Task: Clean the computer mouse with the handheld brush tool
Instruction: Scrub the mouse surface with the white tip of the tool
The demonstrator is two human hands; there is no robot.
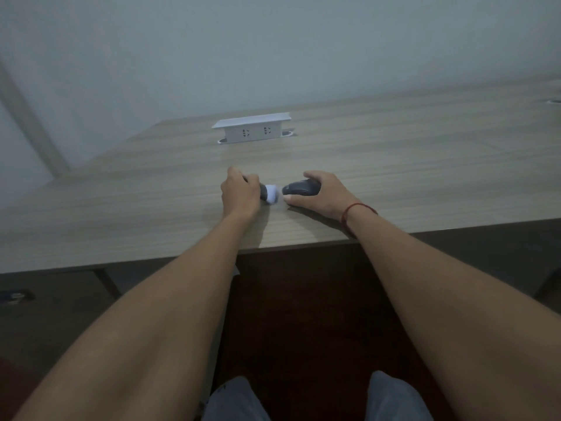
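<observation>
two bare forearms reach forward over a wooden desk; the left hand is closed around a dark brush with its white tip pointing right; just beside that tip, the right hand clasps a dark mouse resting on the desk; a red string circles the right wrist; farther back, a white socket box stands raised from the desk; behind it, a pale wall.
</observation>
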